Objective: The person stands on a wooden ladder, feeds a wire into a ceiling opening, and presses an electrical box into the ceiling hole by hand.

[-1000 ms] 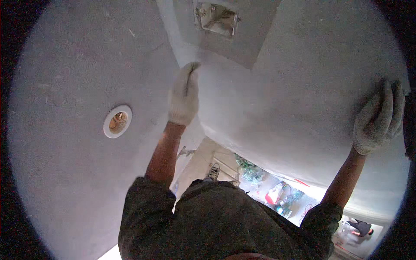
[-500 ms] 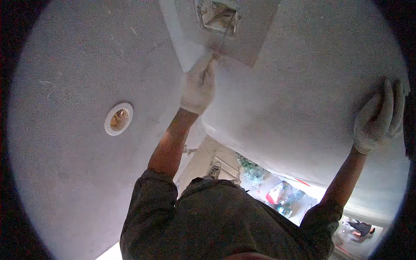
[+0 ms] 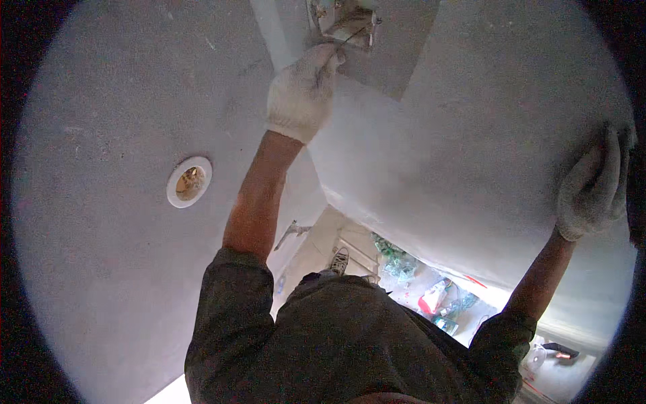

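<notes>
My gloved left hand (image 3: 301, 94) is raised near the top of the view, closed in a pinch. From its fingertips a thin dark wire (image 3: 354, 36) runs into a square opening (image 3: 346, 25) in the grey surface, and the fingertips are close to the opening's lower edge. My gloved right hand (image 3: 592, 187) lies against the pale grey wall (image 3: 457, 148) at the far right, its fingers stretched out and nothing seen in it. The wire's end inside the opening cannot be made out.
A round recess with a white ring (image 3: 172, 183) is set in the grey surface at left. Below are my shoe (image 3: 340, 261), ladder-like pale rungs (image 3: 358, 250), and a red and white bag (image 3: 433, 296) among clutter. Another person's dark clothing (image 3: 560, 349) shows at lower right.
My left hand has moved up toward the square opening, and less wire shows between it and the opening. The right hand stays on the wall. The view has shifted slightly.
</notes>
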Action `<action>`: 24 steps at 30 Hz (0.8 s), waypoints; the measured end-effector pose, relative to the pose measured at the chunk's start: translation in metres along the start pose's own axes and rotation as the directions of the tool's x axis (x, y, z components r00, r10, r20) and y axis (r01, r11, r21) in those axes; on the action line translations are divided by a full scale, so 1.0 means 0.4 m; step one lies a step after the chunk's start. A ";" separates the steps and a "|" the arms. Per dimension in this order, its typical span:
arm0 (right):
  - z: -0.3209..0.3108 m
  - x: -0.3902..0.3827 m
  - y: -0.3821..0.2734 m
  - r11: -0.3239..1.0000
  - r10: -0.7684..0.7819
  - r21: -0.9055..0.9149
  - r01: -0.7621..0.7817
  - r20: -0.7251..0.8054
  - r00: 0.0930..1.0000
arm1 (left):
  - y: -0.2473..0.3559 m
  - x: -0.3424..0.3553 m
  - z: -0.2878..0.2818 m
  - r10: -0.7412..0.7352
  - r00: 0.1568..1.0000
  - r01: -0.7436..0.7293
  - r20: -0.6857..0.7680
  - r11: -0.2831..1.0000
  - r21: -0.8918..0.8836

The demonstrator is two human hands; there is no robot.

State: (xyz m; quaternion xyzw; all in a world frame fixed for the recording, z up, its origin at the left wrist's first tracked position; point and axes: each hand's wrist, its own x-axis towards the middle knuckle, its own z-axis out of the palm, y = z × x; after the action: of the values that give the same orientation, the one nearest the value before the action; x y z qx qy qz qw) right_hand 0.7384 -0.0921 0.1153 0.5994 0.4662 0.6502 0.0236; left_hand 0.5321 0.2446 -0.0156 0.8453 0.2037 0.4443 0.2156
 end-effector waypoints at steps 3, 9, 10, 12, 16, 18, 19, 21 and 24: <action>-0.009 0.001 0.002 1.000 0.023 -0.018 -0.023 0.020 1.000 | -0.017 -0.075 0.002 -0.007 0.998 0.010 0.055 0.998 -0.055; -0.006 0.015 -0.027 0.997 0.073 -0.036 -0.073 0.006 0.997 | -0.008 -0.056 0.028 -0.077 0.997 0.075 -0.008 0.989 -0.130; -0.001 0.008 -0.010 0.998 0.040 -0.049 -0.039 0.008 0.999 | -0.008 -0.034 0.028 -0.083 0.996 0.081 -0.014 0.991 -0.107; -0.004 -0.003 0.008 0.998 0.000 -0.056 0.001 0.015 1.000 | -0.008 -0.034 0.040 -0.094 0.995 0.090 -0.019 0.983 -0.159; -0.006 0.007 0.001 0.999 -0.001 -0.052 0.001 0.011 1.000 | -0.029 -0.085 0.064 -0.222 0.975 0.212 0.006 0.925 -0.314; -0.008 0.008 -0.012 0.997 -0.002 -0.078 0.002 0.005 1.000 | -0.026 -0.099 0.066 -0.198 0.980 0.187 -0.005 0.934 -0.303; -0.009 0.004 -0.021 0.996 0.027 -0.087 -0.026 0.004 1.000 | -0.023 -0.102 0.066 -0.174 0.985 0.163 -0.014 0.944 -0.286; -0.008 0.007 -0.028 0.993 0.056 -0.101 -0.056 -0.003 0.998 | -0.009 -0.068 0.051 -0.150 0.989 0.145 -0.010 0.967 -0.208; -0.008 0.004 -0.027 0.995 0.052 -0.089 -0.052 -0.008 0.999 | -0.005 0.007 0.017 -0.107 0.991 0.115 0.076 0.987 -0.110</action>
State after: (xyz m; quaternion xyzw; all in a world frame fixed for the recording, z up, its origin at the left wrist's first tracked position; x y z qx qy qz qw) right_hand 0.7298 -0.0868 0.1102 0.6080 0.4208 0.6725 0.0322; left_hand 0.5392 0.2466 -0.0182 0.8338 0.2172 0.4128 0.2952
